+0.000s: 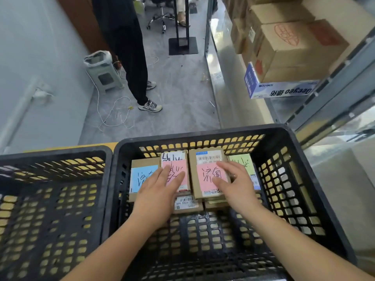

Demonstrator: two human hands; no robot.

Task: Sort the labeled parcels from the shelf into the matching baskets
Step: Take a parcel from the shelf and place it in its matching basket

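The right basket [284,142] holds labeled parcels [211,177] along its far wall; the left basket [54,157] is bare. Left hand [160,191] and right hand [233,185] lie flat, fingers straight, on them. Gray floor [178,82] beyond.

Flat colour-labelled parcels [211,177] in black basket [288,159]

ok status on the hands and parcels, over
Left hand flat on pink-labelled parcel. Right hand flat on neighbouring pink parcel. Both in right basket. Nothing obstructing.
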